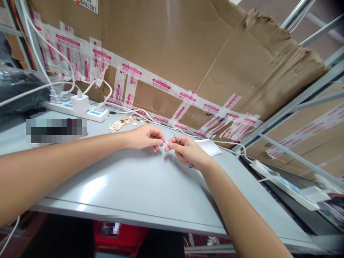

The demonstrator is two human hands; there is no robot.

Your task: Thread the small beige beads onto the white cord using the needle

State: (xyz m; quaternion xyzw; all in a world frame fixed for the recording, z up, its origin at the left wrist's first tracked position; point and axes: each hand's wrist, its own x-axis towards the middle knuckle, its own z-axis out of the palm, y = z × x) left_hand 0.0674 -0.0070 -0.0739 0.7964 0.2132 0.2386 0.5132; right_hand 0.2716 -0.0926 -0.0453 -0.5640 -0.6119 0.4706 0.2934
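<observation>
My right hand pinches a small pale button-like piece between thumb and fingertip. A slender pointed tool is also in that hand: its metal tip sticks up past the fingers, and a purple end shows below the palm. What kind of tool it is, I cannot tell. Just to the left, my left hand is closed with thumb and fingers curled together; anything between them is too small to make out. Behind my left hand lies a loose pile of small flat pieces, mostly pale, some yellow, brown and purple.
A white power strip with plugs and cables stands at the back left of the grey table. White paper lies behind my right hand. Taped cardboard rises along the back. Another power strip sits at right.
</observation>
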